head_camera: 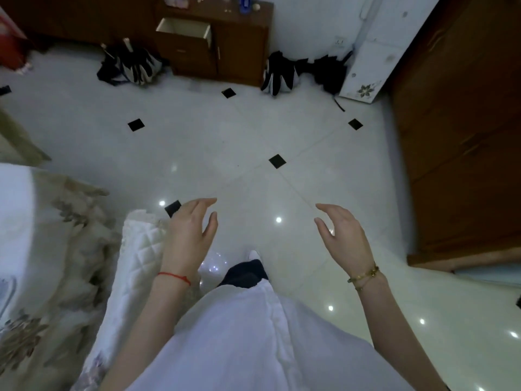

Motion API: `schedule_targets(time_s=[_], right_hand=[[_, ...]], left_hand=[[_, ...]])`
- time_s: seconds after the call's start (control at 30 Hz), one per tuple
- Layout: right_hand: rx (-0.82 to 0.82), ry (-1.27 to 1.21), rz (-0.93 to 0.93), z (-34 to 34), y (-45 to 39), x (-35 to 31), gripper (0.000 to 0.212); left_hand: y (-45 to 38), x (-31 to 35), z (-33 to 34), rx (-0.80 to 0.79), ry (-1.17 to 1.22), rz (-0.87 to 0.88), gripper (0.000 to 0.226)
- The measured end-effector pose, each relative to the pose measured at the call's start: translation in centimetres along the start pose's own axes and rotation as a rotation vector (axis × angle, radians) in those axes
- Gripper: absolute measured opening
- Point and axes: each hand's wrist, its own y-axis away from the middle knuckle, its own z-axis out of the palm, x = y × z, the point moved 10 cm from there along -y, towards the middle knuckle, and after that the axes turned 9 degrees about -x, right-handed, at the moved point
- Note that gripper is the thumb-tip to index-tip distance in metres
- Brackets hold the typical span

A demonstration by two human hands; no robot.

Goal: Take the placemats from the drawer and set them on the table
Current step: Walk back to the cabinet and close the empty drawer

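Quilted white fabric with a scalloped edge [141, 249], possibly one of the placemats, lies at the left on a floral-clothed surface [70, 235], its near corner just beside the left hand [189, 232]. That hand hangs empty, its grip apart, fingers loosely curved. Farther back, a small dark wooden cabinet [225, 52] stands with its pale-lined top drawer [183, 29] pulled out; what it holds cannot be seen. To the right, the right hand [344, 235] is likewise empty, grip apart, above the glossy white tiled floor [253, 136]. Such padded mats likely handle light, soft and floppy, best taken along one edge with both hands.
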Motion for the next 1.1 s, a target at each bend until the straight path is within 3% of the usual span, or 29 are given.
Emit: schedule_targets(time_s=[0.27,0.73,1.1], right_hand=[[0.047,-0.003,-0.084,-5.2,-18.2,-2.8,0.033],[-0.083,-0.007,-0.217,-2.7,-50.0,-9.0,0.032],[-0.139,0.043,-0.454,-3.4,-78.6,-23.4,0.033]], left_hand=[[-16.5,-1.8,-4.0,0.086,-0.038,0.006,0.026],[-39.7,-12.5,-8.1,0.145,-0.051,-0.203,0.026],[-60.4,-22.6,-18.3,0.310,-0.068,-0.330,0.027]])
